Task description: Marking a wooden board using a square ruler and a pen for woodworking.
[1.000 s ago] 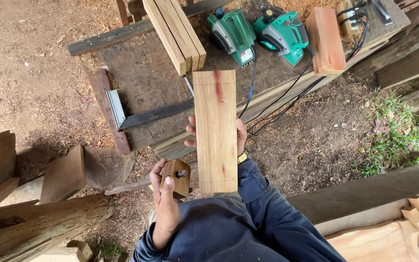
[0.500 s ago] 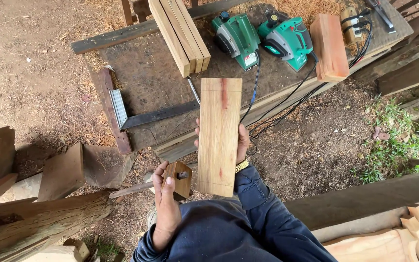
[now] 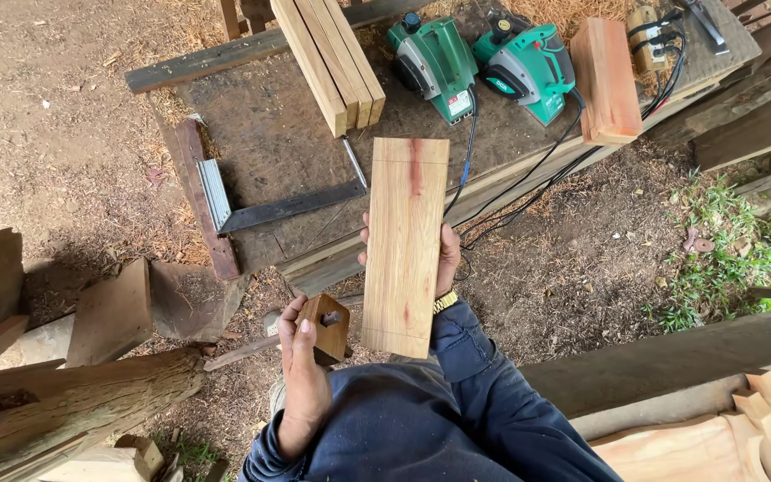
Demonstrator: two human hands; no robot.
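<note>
My right hand (image 3: 446,259) grips a pale planed board (image 3: 405,241) from behind, holding it lengthwise in front of me; it has a reddish streak and thin pencil lines near both ends. Fingers wrap both long edges around mid-length. My left hand (image 3: 301,375) is shut on a small brown wooden block (image 3: 326,326) with a metal piece set in a hole, held just left of the board's near end. Both sleeves are dark blue, and a gold watch sits on my right wrist.
A dark workbench (image 3: 269,143) ahead carries a steel framing square (image 3: 269,207), stacked pale boards (image 3: 327,58), two green electric planers (image 3: 484,62) with black cords, and a reddish block (image 3: 606,80). Logs and offcuts (image 3: 82,375) lie left; timber beams (image 3: 671,357) right.
The board shifted slightly up and right in view between the earliest frame and now. The left hand with the wooden block stayed almost where it was.
</note>
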